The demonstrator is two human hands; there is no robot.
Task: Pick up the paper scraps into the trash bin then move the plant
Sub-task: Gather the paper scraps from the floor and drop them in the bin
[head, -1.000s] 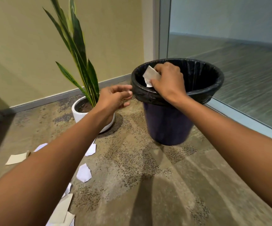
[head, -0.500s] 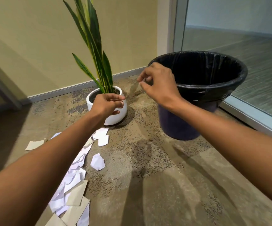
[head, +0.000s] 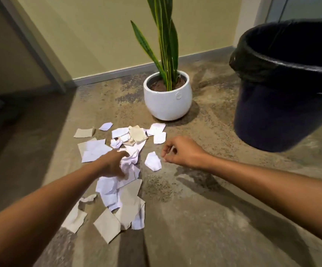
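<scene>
Left hand (head: 113,163) was down in the scraps (head: 125,182), fingers blurry so can't tell the grip. Right hand (head: 181,152) hovered nearby, loosely curled, holding nothing.

The right hand (head: 183,152), having dropped its scrap into the trash bin (head: 283,97), is hanging empty, fingers loosely curled; the left hand (head: 113,163) is now reaching down onto the paper scraps (head: 129,160) beneath it.

Head-worn camera looks steeply down, close over the floor (head: 204,218).
</scene>
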